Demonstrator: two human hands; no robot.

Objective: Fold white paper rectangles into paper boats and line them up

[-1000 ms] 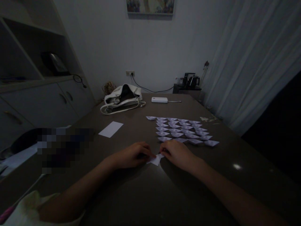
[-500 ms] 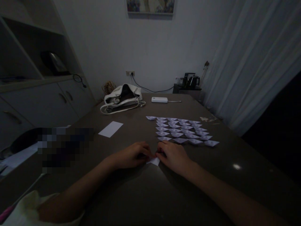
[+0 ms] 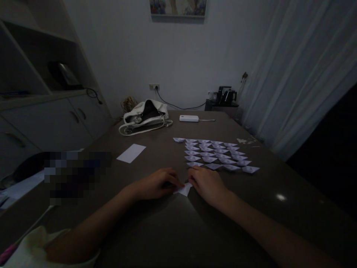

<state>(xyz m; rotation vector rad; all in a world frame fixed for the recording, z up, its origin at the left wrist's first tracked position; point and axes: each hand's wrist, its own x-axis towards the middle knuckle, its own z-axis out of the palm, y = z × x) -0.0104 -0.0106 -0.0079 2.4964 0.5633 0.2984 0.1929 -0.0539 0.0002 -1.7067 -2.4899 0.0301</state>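
A small white piece of folded paper [image 3: 184, 190] is pinched between both hands on the dark brown surface [image 3: 173, 230], near its front middle. The left hand [image 3: 156, 184] is laid knuckles-up on the paper's left edge, its grip closed on that edge with the fingertips. The right hand [image 3: 208, 182] is pressed on the paper's right side, its grip likewise closed on the paper; in the dim light it appears that only the pointed lower part of the paper is left uncovered between the two hands.

Just beyond the right hand, rows of small white folded paper boats [image 3: 217, 154] are set out on the surface, the nearest ones close to the right hand's fingers. A flat white rectangular sheet of paper [image 3: 131, 153] is seen to the left, well apart from the hands. At the far end of the surface a white handbag with a strap [image 3: 145, 116] is lying, and beside it a white slab-shaped power bank [image 3: 189, 118] with a cable.
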